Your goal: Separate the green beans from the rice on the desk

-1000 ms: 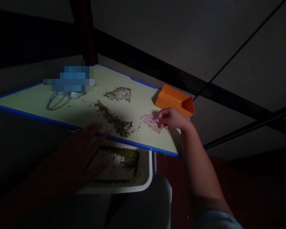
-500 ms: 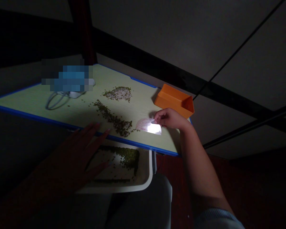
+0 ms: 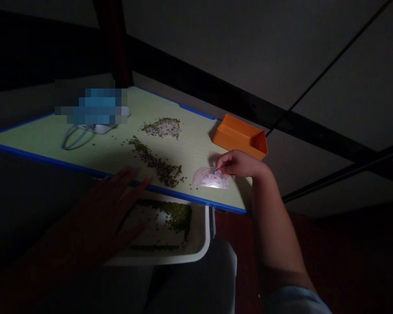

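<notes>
My right hand (image 3: pixel 239 164) pinches a clear half-round protractor (image 3: pixel 209 178) by its curved edge, low over the pale board (image 3: pixel 118 155) with a blue rim. To the left of the protractor lies a streak of dark beans (image 3: pixel 163 170), with a few loose ones near its tip. Farther back is a second pile of mixed white grains and green beans (image 3: pixel 163 127). My left hand (image 3: pixel 118 198), in shadow, has its fingers spread at the board's near edge, above a white tub (image 3: pixel 201 248) with green beans (image 3: pixel 177 214) inside.
An orange box (image 3: pixel 239 135) stands at the board's right end, just behind my right hand. At the far left are a blurred-out blue object (image 3: pixel 96 109) and a looped cable (image 3: pixel 75 138). Cabinet panels (image 3: pixel 249 52) rise behind the board.
My right hand has moved slightly right and toward me with the protractor, away from the dark beans. The bright glare on the protractor has shrunk. My left hand has stayed put.
</notes>
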`<control>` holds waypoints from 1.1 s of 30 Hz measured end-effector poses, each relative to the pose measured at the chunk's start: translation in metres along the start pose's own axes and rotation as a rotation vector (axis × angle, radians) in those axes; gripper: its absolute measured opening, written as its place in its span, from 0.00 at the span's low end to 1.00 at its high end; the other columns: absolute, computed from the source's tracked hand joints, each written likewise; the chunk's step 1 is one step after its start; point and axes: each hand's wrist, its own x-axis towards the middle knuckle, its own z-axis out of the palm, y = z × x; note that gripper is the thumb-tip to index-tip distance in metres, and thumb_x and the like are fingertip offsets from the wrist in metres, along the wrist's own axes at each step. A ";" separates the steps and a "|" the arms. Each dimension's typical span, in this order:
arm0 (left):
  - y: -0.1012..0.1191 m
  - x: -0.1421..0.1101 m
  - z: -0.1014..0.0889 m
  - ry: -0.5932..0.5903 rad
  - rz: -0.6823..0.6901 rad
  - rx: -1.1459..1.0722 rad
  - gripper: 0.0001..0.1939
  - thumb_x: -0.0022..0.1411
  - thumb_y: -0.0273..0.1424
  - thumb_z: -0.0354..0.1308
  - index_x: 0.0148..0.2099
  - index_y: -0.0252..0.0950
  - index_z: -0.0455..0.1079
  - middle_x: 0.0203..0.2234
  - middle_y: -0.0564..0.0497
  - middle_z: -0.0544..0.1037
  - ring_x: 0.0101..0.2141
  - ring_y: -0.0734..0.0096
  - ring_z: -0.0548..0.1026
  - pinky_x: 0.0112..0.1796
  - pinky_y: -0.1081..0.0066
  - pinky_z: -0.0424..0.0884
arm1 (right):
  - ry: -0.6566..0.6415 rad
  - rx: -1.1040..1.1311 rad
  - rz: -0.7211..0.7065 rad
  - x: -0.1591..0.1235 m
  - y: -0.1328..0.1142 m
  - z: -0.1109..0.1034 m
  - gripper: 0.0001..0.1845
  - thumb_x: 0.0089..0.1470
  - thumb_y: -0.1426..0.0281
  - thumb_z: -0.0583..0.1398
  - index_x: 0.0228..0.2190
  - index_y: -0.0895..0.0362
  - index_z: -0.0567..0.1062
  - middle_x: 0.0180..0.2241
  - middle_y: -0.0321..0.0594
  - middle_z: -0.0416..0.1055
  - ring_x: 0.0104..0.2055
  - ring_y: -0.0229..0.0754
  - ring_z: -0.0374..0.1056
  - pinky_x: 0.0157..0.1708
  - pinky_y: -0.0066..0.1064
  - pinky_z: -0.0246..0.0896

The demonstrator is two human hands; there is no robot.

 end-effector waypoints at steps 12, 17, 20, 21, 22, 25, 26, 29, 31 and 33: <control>0.001 0.001 0.000 0.034 -0.004 -0.025 0.40 0.56 0.52 0.46 0.66 0.45 0.41 0.68 0.48 0.42 0.65 0.55 0.48 0.59 0.53 0.55 | -0.242 0.176 0.082 -0.005 -0.006 0.002 0.06 0.45 0.70 0.61 0.27 0.59 0.71 0.19 0.32 0.70 0.19 0.31 0.64 0.20 0.25 0.57; 0.003 0.001 -0.003 -0.022 -0.021 -0.038 0.41 0.56 0.51 0.48 0.66 0.44 0.40 0.68 0.46 0.41 0.65 0.53 0.48 0.59 0.51 0.54 | -0.130 0.120 0.065 -0.005 -0.005 0.000 0.03 0.46 0.72 0.60 0.27 0.59 0.71 0.17 0.30 0.68 0.18 0.30 0.62 0.20 0.24 0.56; 0.003 0.002 -0.005 -0.027 -0.018 -0.035 0.41 0.55 0.52 0.48 0.66 0.45 0.40 0.68 0.46 0.41 0.65 0.52 0.48 0.59 0.51 0.54 | -0.064 0.099 0.055 -0.002 -0.006 0.003 0.01 0.47 0.73 0.59 0.26 0.59 0.71 0.17 0.29 0.67 0.18 0.29 0.62 0.20 0.24 0.56; 0.003 0.002 -0.005 -0.020 -0.017 -0.035 0.41 0.55 0.52 0.48 0.66 0.45 0.40 0.68 0.46 0.42 0.64 0.52 0.49 0.59 0.51 0.55 | -0.053 0.096 0.050 -0.001 -0.006 0.004 0.01 0.47 0.73 0.60 0.26 0.59 0.71 0.17 0.29 0.67 0.18 0.29 0.62 0.21 0.24 0.56; 0.003 0.002 -0.005 -0.016 -0.019 -0.037 0.40 0.56 0.51 0.47 0.66 0.45 0.41 0.68 0.46 0.43 0.64 0.52 0.49 0.59 0.51 0.55 | -0.053 0.095 0.046 0.001 -0.006 0.005 0.02 0.48 0.72 0.60 0.26 0.59 0.71 0.17 0.29 0.67 0.18 0.29 0.62 0.21 0.24 0.56; 0.003 0.002 -0.006 -0.007 -0.024 -0.043 0.40 0.56 0.50 0.47 0.66 0.44 0.41 0.67 0.45 0.43 0.64 0.52 0.50 0.58 0.51 0.55 | -0.098 0.110 0.037 0.002 -0.006 0.007 0.04 0.48 0.71 0.61 0.26 0.59 0.71 0.17 0.30 0.67 0.18 0.30 0.63 0.20 0.24 0.57; 0.003 0.002 -0.006 -0.005 -0.023 -0.043 0.40 0.56 0.51 0.47 0.66 0.44 0.41 0.67 0.45 0.43 0.64 0.52 0.49 0.58 0.51 0.55 | -0.117 0.121 0.036 0.002 -0.006 0.007 0.04 0.47 0.71 0.61 0.26 0.59 0.71 0.18 0.30 0.68 0.18 0.30 0.63 0.20 0.24 0.57; 0.003 0.002 -0.005 -0.009 -0.012 -0.037 0.40 0.56 0.51 0.47 0.66 0.44 0.40 0.67 0.45 0.42 0.65 0.53 0.48 0.59 0.52 0.54 | -0.173 0.153 0.040 0.001 -0.006 0.007 0.04 0.46 0.71 0.61 0.27 0.59 0.71 0.18 0.30 0.68 0.17 0.29 0.62 0.19 0.24 0.57; 0.003 0.002 -0.005 -0.014 -0.009 -0.035 0.41 0.56 0.52 0.47 0.66 0.44 0.40 0.67 0.45 0.42 0.65 0.53 0.48 0.59 0.52 0.54 | -0.209 0.165 0.049 0.000 -0.006 0.007 0.04 0.47 0.71 0.60 0.28 0.59 0.71 0.18 0.30 0.69 0.17 0.29 0.62 0.19 0.24 0.58; 0.003 0.002 -0.004 -0.012 -0.006 -0.034 0.40 0.56 0.52 0.47 0.66 0.43 0.40 0.67 0.44 0.43 0.65 0.53 0.48 0.59 0.52 0.54 | -0.233 0.172 0.057 0.000 -0.007 0.008 0.03 0.47 0.71 0.60 0.27 0.59 0.71 0.17 0.30 0.69 0.17 0.30 0.63 0.20 0.24 0.58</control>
